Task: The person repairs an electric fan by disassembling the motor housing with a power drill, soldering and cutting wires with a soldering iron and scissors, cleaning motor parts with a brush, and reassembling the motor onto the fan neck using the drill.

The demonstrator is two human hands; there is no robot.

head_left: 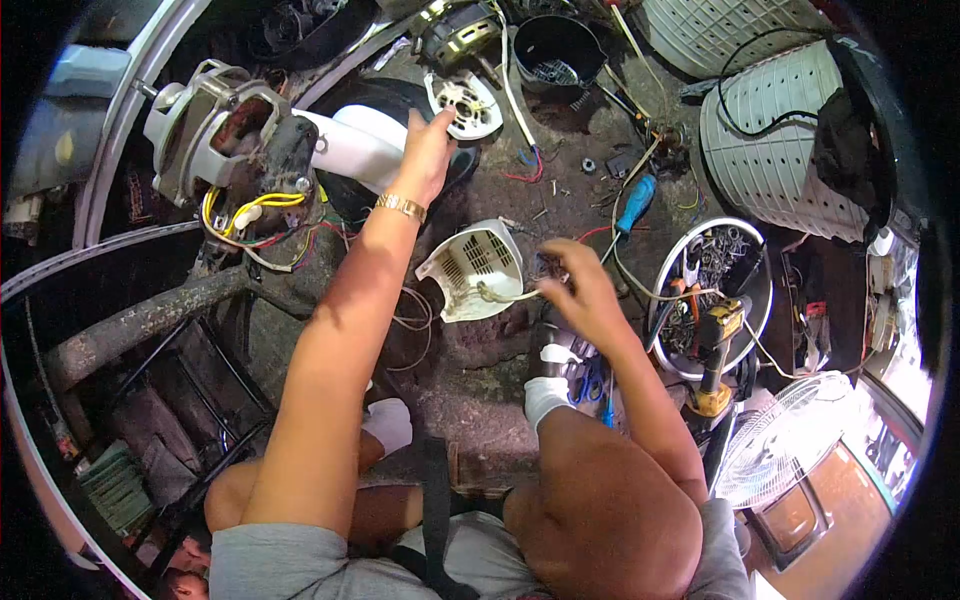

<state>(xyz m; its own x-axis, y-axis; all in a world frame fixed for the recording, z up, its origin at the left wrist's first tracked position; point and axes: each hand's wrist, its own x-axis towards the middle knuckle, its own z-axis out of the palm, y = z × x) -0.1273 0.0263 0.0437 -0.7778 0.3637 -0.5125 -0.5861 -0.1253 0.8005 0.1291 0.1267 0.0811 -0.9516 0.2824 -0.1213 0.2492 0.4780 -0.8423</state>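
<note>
Vented cover (pixel 468 262) being shown on floor (pixel 475 370), hollow side up. Right hand (pixel 587 295) being held just right of cover, fingers parted, thumb at cord (pixel 512 297). Left hand (pixel 425 162) being held beyond cover, at white plate (pixel 482 117); whether fingers are gripping cannot be told.

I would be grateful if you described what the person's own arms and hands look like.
Both the left hand and right hand are ungloved. A gold-coloured, linked band circles the left wrist; none shows on the right. Short grey sleeves leave both forearms uncovered.
</note>
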